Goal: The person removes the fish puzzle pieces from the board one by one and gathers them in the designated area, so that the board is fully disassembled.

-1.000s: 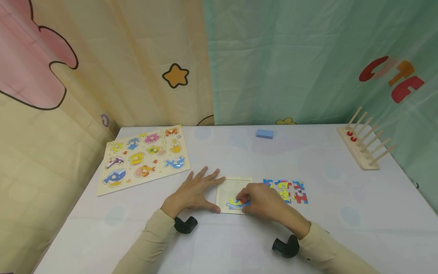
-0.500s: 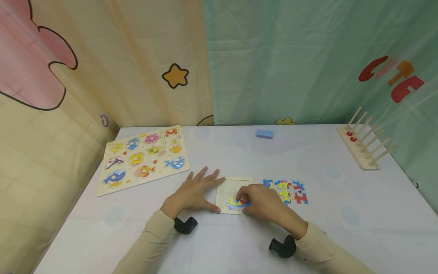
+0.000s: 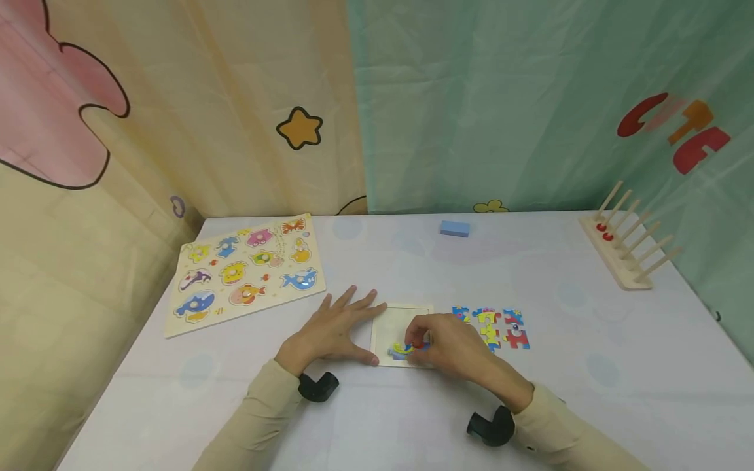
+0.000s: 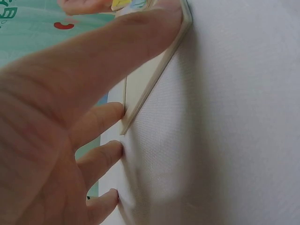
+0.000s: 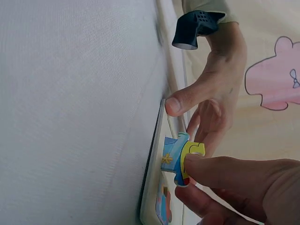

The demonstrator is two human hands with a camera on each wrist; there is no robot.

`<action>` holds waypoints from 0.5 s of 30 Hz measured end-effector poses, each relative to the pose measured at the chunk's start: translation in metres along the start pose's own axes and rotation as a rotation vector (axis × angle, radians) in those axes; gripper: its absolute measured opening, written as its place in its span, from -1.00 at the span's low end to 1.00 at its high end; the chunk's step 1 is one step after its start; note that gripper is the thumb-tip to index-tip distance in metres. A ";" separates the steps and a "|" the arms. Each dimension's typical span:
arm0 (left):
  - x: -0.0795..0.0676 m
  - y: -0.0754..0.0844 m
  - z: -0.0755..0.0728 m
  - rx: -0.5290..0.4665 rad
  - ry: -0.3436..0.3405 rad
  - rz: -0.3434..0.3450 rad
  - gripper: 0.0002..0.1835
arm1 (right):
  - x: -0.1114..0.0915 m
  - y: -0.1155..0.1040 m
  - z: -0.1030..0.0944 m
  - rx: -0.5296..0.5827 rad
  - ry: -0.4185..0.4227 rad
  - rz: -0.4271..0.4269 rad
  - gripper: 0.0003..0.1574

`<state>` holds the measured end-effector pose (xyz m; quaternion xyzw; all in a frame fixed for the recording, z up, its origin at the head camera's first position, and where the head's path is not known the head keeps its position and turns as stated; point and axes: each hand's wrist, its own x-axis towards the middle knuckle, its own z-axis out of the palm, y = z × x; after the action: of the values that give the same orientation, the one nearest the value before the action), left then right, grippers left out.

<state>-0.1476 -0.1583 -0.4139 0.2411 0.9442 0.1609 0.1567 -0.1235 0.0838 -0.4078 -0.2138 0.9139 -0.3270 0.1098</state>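
Observation:
A small wooden puzzle tray [image 3: 400, 319] lies before me, pale and framed by a thin rim. My left hand [image 3: 331, 332] spreads its straight fingers at the tray's left side, with the thumb [image 4: 159, 28] on the edge by the near corner. Between right thumb and fingers, my right hand [image 3: 453, 341] pinches a blue-and-yellow jigsaw piece [image 5: 174, 152]. That piece stands tilted over the near part of the tray in the right wrist view. Another jigsaw piece [image 5: 162, 204] lies in the tray beside it, partly hidden under the right hand in the head view.
Several loose jigsaw pieces [image 3: 517, 337] lie in rows right of the tray, some behind the right hand. A peg puzzle board [image 3: 273, 302] with sea animals rests at the left. A blue block [image 3: 455, 228] is at the back; a wooden peg rack [image 3: 633, 280] stands far right.
The jigsaw piece under my right fingers has gone from lying flat in the tray to tilted up in their pinch. The left hand has stayed at the tray's edge.

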 end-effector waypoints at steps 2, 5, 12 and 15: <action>0.000 0.000 0.000 -0.002 0.000 -0.001 0.05 | 0.000 0.000 0.000 0.052 -0.013 -0.015 -0.75; 0.000 -0.001 0.001 -0.005 0.001 -0.001 0.05 | 0.001 0.001 0.000 0.107 -0.034 -0.030 -0.78; -0.001 -0.002 0.001 -0.005 -0.002 0.001 0.05 | 0.001 0.004 0.002 0.183 -0.003 -0.024 -0.85; -0.001 -0.002 0.001 -0.005 -0.003 0.004 0.05 | 0.001 0.005 0.002 0.255 0.007 -0.011 -0.89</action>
<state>-0.1474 -0.1600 -0.4152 0.2427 0.9431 0.1634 0.1583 -0.1255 0.0859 -0.4125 -0.2022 0.8641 -0.4420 0.1310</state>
